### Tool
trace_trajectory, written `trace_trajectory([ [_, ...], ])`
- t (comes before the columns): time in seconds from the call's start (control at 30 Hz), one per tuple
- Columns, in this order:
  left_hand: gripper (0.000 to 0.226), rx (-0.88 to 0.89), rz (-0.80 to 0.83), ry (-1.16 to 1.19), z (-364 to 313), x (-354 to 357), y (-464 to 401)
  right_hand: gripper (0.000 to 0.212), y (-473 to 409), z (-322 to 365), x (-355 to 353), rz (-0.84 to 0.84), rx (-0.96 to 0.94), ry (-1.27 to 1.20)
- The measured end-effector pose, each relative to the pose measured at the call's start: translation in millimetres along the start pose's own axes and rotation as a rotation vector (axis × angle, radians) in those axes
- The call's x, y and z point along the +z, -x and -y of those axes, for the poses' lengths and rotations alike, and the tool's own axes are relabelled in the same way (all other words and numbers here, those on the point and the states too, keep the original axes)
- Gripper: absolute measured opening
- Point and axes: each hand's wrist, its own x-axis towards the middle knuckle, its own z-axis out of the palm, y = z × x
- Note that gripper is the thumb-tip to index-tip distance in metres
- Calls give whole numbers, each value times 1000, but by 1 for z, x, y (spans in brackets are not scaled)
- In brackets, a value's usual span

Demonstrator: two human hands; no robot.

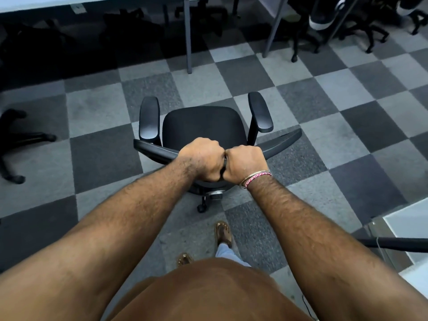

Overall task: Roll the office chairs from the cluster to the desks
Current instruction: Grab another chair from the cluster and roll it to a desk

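Black office chair (199,126) on checkered carpet (324,93), facing desks (188,42) ahead, left hand (201,158) & right hand (245,164) side by side, knuckles touching, both curled tight round backrest top edge (155,150), other chairs (324,22) under desks far right, chair base (14,140) at left edge

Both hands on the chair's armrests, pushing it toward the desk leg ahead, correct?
Not the armrests. In the head view the left hand and right hand grip the top of the backrest, side by side and touching. The armrests are untouched. The chair does face the desk leg ahead.
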Motion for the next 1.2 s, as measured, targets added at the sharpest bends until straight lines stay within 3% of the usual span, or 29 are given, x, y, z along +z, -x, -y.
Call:
trace_trajectory([
  [0.4, 32, 90, 10, -123, 39, -20, -76, 14, -60, -40, 6, -76, 85, -43],
  [0.9, 22, -56, -14, -98, 82, -60, -230, 13, -182, -152, 11, -125, 146, -118],
  [1.2, 23, -48, -35, -108, 106, -83, -337, 10, -257, -233, 17, -166, 160, -103],
])
